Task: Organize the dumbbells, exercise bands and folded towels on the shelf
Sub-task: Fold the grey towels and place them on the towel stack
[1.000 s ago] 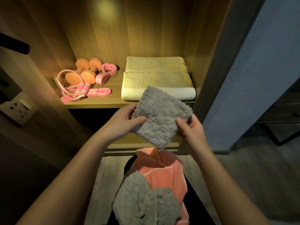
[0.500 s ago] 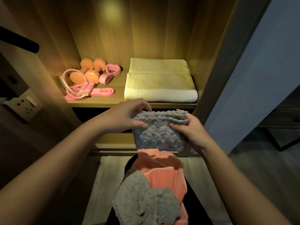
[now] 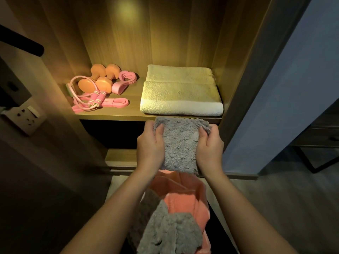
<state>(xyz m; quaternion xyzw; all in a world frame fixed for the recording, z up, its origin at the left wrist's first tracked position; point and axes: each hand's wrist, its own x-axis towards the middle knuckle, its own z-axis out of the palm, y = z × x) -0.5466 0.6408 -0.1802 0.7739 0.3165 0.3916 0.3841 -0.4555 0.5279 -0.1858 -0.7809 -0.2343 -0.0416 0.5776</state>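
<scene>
1. Head view, looking down: the left hand and right hand each grip a folded grey towel, fingers curled round its upper corners.
2. The grey towel is held in the air just below the front edge of a lit wooden shelf.
3. A folded cream towel lies on the shelf's right side.
4. On its left sit two orange dumbbells, pink exercise bands and a pink jump rope, clustered together.
5. Below the hands, a coral towel and a second grey cloth lie heaped.
</scene>
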